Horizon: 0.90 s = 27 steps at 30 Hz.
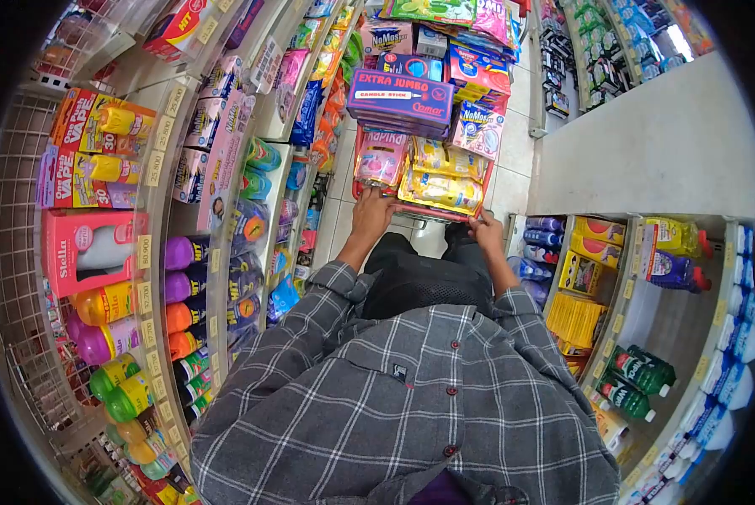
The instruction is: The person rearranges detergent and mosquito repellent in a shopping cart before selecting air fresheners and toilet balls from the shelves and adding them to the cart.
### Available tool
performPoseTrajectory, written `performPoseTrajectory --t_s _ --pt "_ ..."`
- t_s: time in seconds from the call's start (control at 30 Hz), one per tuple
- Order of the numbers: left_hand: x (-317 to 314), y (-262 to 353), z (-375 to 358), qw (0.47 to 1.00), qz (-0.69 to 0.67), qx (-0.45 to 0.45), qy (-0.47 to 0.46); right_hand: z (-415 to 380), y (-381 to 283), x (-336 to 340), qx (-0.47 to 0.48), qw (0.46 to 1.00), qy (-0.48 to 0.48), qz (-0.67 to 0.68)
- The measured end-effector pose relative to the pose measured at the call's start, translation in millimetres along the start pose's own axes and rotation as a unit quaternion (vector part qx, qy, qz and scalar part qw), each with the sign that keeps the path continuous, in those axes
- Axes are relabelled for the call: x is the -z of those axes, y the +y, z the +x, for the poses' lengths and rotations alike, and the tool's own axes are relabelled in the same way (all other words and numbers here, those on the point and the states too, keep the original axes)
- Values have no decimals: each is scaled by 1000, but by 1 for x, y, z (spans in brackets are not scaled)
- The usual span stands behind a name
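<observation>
Both of my hands are at the near edge of a red basket or cart heaped with packaged goods. My left hand is closed on its near left corner, beside a pink pack. At the near right corner my right hand has its fingers closed on the edge. Yellow pouches lie between the hands. Farther back sit purple candle boxes, a white and purple NoMos box and a blue and orange box, with green and pink packs beyond.
Shelves with price strips stand close on the left, holding boxes, bottles and spray cans. On the right are a pale panel and low shelves with yellow packs and green bottles. White floor tiles show beside the basket.
</observation>
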State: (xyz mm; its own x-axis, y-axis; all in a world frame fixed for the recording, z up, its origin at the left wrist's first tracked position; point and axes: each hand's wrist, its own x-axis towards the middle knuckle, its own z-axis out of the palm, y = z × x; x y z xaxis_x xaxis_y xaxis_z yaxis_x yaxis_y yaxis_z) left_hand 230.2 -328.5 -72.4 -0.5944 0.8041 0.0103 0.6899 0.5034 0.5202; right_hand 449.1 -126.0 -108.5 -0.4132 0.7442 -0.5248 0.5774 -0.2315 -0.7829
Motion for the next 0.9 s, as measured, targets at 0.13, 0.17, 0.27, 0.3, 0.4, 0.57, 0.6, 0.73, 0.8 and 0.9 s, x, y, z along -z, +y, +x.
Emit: performPoseTrajectory --t_s 0.13,0.17,0.27,0.3,0.4,0.57,0.6,0.73,0.8,0.9 --pt "2 -1 -25 1000 -4 12 4 -18 4 4 -4 999 -43 -32" --pt "2 -3 -30 1000 -6 21 4 -20 3 7 -2 997 -53 -62" --pt "7 1 -49 998 -24 59 -16 -27 9 12 -10 991 -89 -101" --pt "6 0 -56 998 -22 56 -12 -26 18 13 12 985 -104 -138" --pt "6 -2 -74 999 0 26 20 -36 25 26 27 962 -172 -208" --pt "61 -6 -80 978 -150 143 -22 -11 -12 67 -13 938 -300 -173" --pt "81 -1 -75 948 -166 272 -22 1 -16 74 6 954 -273 -125" --pt "118 -11 -10 853 -362 237 293 7 -90 68 -5 985 -158 67" --pt "112 -16 26 839 -360 247 324 17 -101 59 -5 983 -163 91" --pt "92 -34 52 806 -439 307 250 26 -113 48 -6 977 -191 90"
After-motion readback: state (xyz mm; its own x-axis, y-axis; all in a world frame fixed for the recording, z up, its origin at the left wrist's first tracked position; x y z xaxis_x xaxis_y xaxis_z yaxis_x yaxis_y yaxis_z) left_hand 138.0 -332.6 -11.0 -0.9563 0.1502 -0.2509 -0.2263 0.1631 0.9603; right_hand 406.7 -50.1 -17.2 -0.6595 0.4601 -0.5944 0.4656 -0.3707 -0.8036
